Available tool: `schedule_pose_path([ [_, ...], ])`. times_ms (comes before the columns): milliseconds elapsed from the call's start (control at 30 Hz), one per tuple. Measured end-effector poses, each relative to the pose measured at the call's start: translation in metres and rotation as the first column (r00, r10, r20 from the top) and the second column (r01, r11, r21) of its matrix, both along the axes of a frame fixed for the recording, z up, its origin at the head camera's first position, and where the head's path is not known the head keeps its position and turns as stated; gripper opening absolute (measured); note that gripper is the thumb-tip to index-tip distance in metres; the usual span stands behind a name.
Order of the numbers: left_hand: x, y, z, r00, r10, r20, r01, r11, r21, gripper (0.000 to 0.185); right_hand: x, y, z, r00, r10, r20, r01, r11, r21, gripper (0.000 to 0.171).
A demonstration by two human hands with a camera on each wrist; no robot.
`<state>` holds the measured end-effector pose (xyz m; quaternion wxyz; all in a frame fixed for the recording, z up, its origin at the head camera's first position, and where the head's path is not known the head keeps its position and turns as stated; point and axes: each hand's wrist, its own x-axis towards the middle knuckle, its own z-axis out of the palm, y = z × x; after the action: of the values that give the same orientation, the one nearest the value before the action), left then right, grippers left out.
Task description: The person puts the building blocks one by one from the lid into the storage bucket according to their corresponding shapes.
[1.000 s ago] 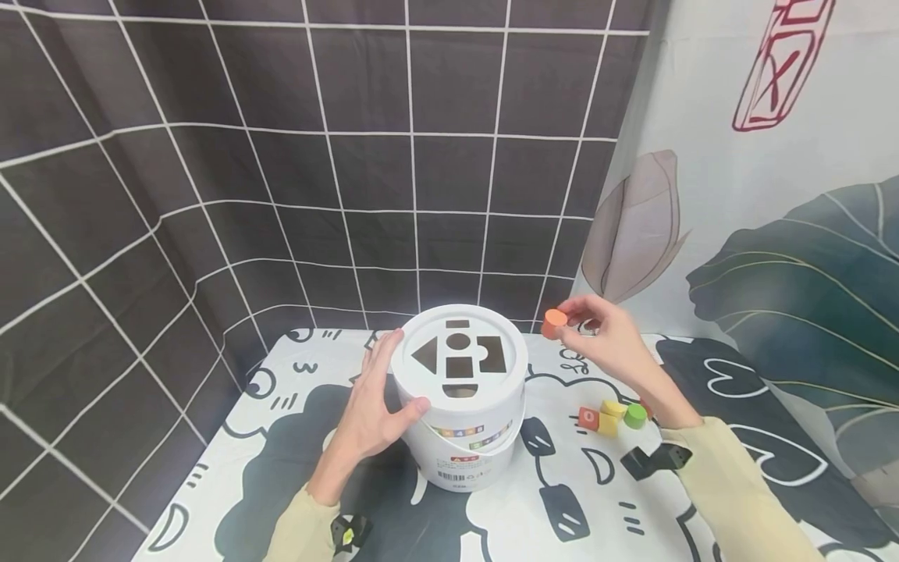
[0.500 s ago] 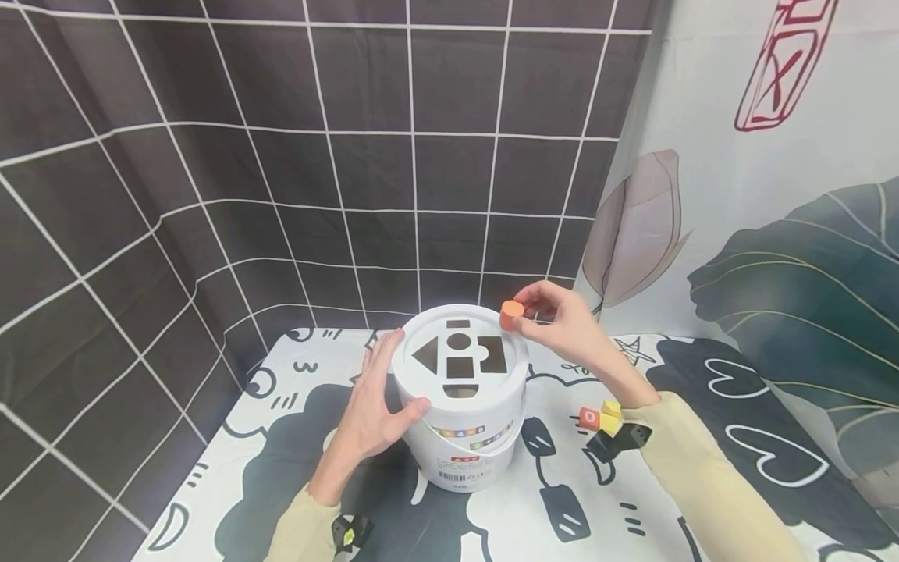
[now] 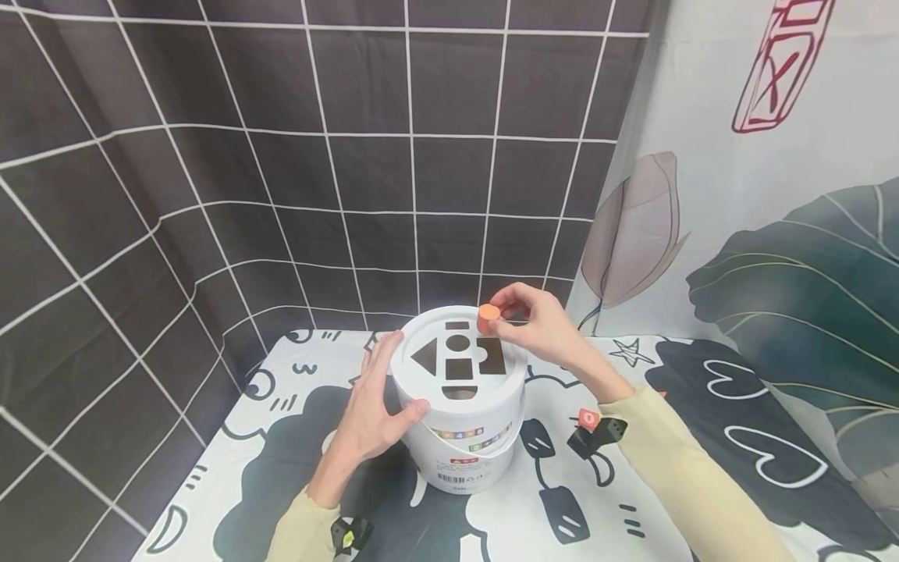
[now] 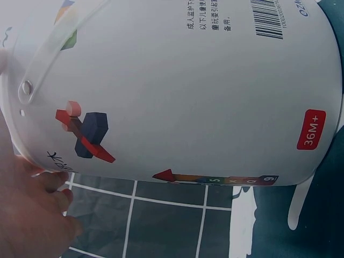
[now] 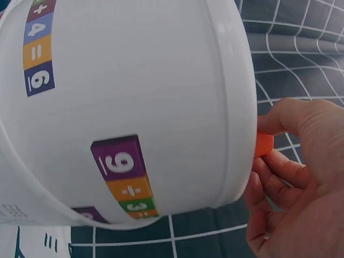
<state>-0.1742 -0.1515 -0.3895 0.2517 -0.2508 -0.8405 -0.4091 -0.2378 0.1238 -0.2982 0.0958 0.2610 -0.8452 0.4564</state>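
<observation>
A white bucket (image 3: 463, 437) stands on the table; its lid (image 3: 460, 382) has several shaped holes, among them a round one (image 3: 458, 341). My left hand (image 3: 375, 406) grips the bucket's left side at the lid rim, thumb on the front. My right hand (image 3: 534, 321) pinches an orange cylinder block (image 3: 488, 318) over the lid's far right part, just right of the round hole. The right wrist view shows the orange block (image 5: 263, 144) behind the lid rim and the bucket wall (image 5: 134, 107) close up. In the left wrist view the bucket wall (image 4: 188, 91) fills the frame, with my left hand (image 4: 27, 209) at the lower left.
A red-orange block (image 3: 588, 419) lies on the black-and-white patterned tablecloth (image 3: 281, 468) right of the bucket, partly hidden by my right sleeve (image 3: 688, 476). A dark tiled wall (image 3: 281, 156) stands behind and left; a leaf-print curtain (image 3: 772, 234) is at the right.
My right hand has carried the orange cylinder leftward from beside the bucket to above its lid. The arm now hides most of the loose blocks. The left hand has not moved.
</observation>
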Motion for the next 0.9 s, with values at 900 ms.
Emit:
schedule_pose_path([
  [900,0.001,0.0,0.001,1.0,-0.01,0.002,0.01,1.0,0.0,0.095,-0.002,-0.03,-0.004,0.998,0.064,0.003,-0.064,0.997,0.041,0.026],
])
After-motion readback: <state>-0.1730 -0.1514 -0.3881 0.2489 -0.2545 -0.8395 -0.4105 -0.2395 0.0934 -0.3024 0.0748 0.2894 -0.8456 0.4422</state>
